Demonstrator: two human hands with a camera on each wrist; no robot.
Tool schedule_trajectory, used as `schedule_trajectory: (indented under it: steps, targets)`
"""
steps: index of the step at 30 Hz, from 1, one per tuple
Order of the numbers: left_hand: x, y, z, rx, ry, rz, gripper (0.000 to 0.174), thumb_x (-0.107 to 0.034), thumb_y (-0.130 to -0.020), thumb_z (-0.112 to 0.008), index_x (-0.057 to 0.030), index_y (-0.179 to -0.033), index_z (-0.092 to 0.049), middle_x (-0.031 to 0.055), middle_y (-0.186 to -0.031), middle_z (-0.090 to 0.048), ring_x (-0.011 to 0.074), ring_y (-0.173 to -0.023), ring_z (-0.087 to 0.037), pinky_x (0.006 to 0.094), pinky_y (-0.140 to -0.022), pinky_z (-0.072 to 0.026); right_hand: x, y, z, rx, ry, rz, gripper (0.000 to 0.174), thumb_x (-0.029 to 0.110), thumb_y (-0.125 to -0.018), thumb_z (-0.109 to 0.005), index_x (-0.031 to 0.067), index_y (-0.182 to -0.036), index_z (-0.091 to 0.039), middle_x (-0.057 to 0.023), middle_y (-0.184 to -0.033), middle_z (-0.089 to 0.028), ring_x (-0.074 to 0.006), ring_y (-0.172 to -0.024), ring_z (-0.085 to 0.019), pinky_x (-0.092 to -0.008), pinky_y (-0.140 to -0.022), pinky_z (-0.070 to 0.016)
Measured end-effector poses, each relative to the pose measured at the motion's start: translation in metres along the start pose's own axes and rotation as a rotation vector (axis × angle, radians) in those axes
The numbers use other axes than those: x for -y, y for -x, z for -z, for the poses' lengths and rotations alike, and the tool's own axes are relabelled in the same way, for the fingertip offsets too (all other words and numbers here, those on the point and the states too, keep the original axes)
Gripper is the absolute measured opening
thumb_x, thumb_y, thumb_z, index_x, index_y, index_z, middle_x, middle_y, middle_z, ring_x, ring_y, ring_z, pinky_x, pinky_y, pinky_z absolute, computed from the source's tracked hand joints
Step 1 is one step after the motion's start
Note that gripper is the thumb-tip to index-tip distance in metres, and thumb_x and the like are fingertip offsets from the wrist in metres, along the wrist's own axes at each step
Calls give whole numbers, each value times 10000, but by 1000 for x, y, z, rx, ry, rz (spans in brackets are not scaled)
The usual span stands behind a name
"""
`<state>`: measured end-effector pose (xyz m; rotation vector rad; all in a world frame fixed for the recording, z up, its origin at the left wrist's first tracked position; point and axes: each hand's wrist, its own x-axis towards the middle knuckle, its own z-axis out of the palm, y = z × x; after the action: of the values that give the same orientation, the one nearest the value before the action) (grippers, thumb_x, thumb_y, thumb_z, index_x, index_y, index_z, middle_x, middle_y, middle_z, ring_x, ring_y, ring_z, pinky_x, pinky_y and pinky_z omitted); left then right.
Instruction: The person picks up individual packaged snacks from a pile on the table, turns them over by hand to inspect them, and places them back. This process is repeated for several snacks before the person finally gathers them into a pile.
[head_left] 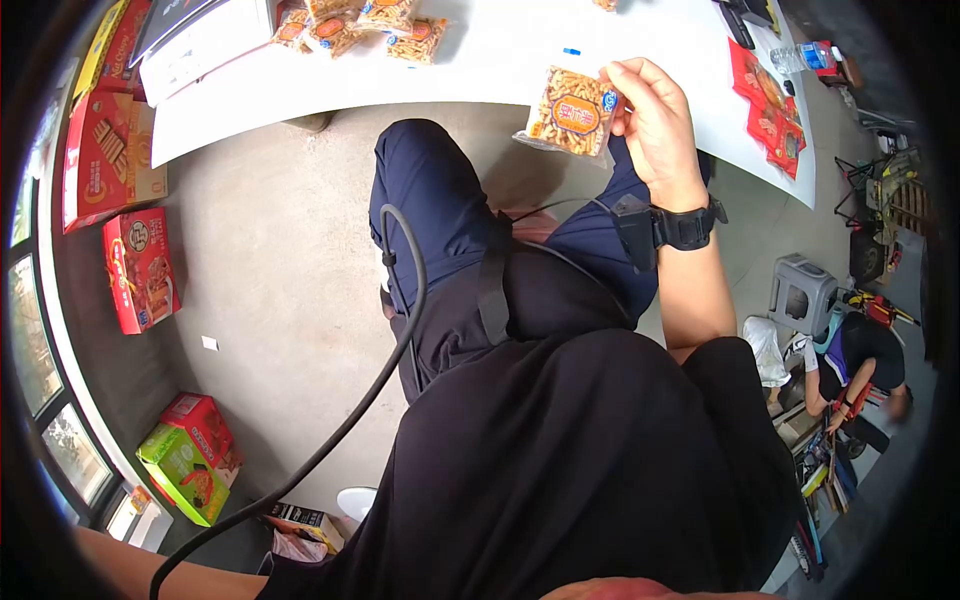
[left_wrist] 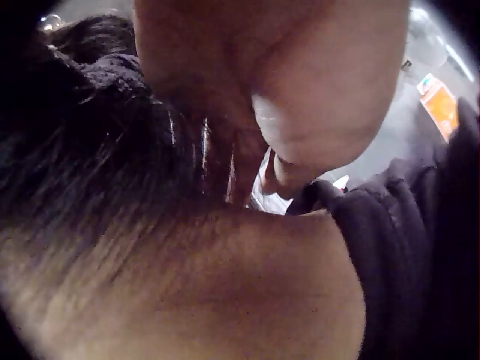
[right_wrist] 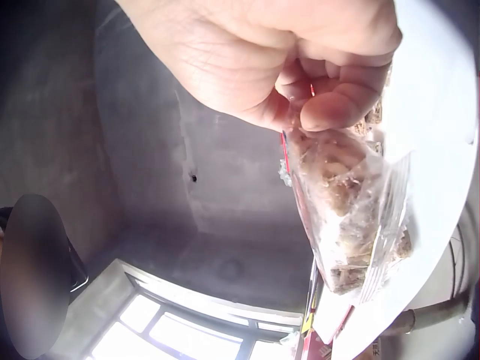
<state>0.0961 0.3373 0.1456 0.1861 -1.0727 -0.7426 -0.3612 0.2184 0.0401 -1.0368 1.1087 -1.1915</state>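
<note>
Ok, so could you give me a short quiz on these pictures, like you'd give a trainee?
1. Which hand grips the clear plastic packet of tan snack pieces?
2. Where do the glossy red flat packets lie: A, on the floor; B, on the flat white table; C, in the person's lap?
3. True or false: a black strap circles the wrist of the gripping hand.

Key: 1, the right hand; 2, B; 3, true.

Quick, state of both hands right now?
Left hand: up by the neck, fingers mostly hidden; can't tell open or closed.
Right hand: closed, pinching a clear snack packet by its edge.
</note>
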Motion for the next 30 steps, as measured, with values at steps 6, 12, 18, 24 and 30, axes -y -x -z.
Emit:
schedule_trajectory:
  steps: [6,12,18,24,30]
  targets:
    - [-22,4,-8,61,28,-40,214,-49,-895,-522,0,-1092,-591,123,-1177,-598,204,-1094,-573,309,-923,-488,-3,6,2,16,-19,-12,122,142,-937,-594,39,-937,-659,10,-801,-633,-20,-598,-515,-162,-504,-405]
    - [-48,10,-18,110,49,-31,207,-50,-891,-529,-2,-1082,-592,128,-1177,-596,203,-1090,-574,306,-914,-493,-6,9,5,40,-26,-6,135,152,-939,-587,40,-909,-656,2,-759,-624,-27,-596,-517,-164,-502,-402]
    - [-72,12,-27,160,72,-44,199,-51,-887,-536,-4,-1072,-593,132,-1178,-595,202,-1087,-576,303,-904,-498,-5,15,3,-11,-35,0,133,146,-938,-587,38,-904,-657,3,-779,-629,-31,-598,-521,-167,-507,-406]
    - [-81,6,-36,252,97,-107,192,-52,-883,-544,-6,-1062,-595,137,-1179,-593,201,-1084,-577,300,-895,-503,-10,12,3,-6,-74,1,128,142,-940,-585,37,-918,-655,1,-796,-635,-31,-604,-524,-170,-512,-412]
    - [-88,-6,-47,358,116,-155,185,-53,-878,-551,-8,-1052,-596,141,-1179,-592,200,-1080,-579,296,-885,-508,-7,13,1,-12,-140,-7,124,145,-940,-584,47,-898,-648,5,-799,-632,-29,-594,-515,-171,-501,-404]
